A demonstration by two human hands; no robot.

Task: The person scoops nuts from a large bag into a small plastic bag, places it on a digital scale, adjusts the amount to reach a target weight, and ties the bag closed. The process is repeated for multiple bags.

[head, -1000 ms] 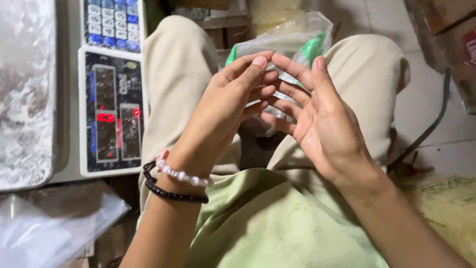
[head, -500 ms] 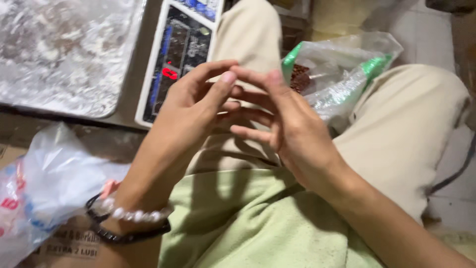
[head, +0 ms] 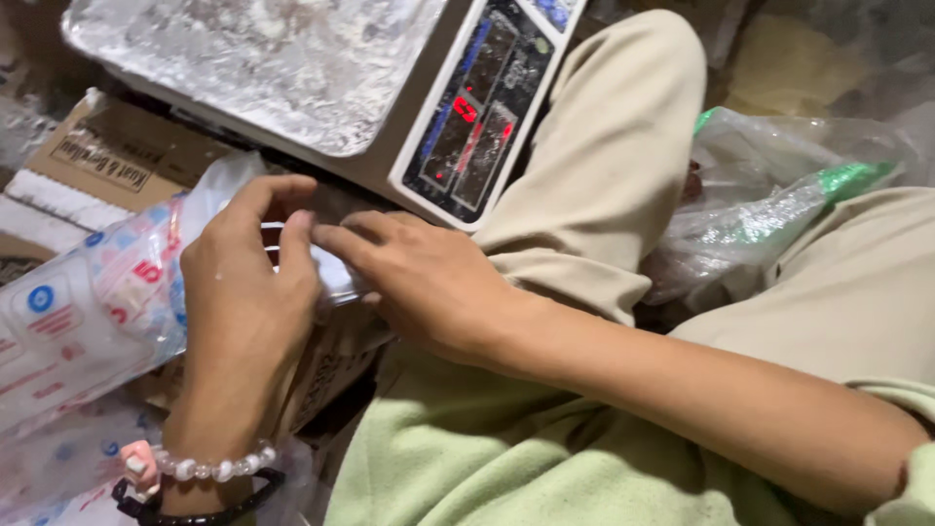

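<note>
Plastic bags with red and blue print are being pinched at the top edge by the left hand and right hand, at 9 o'clock from the scale. Both sets of fingers are being kept narrow on the thin plastic. Two bags could be pulled out stuck together, because they are slippery and thin.

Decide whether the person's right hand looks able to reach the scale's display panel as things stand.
Probably yes. The right hand lies just below the digital scale's display panel, with nothing between them, though its fingers meet the left hand on a clear printed plastic bag.
</note>
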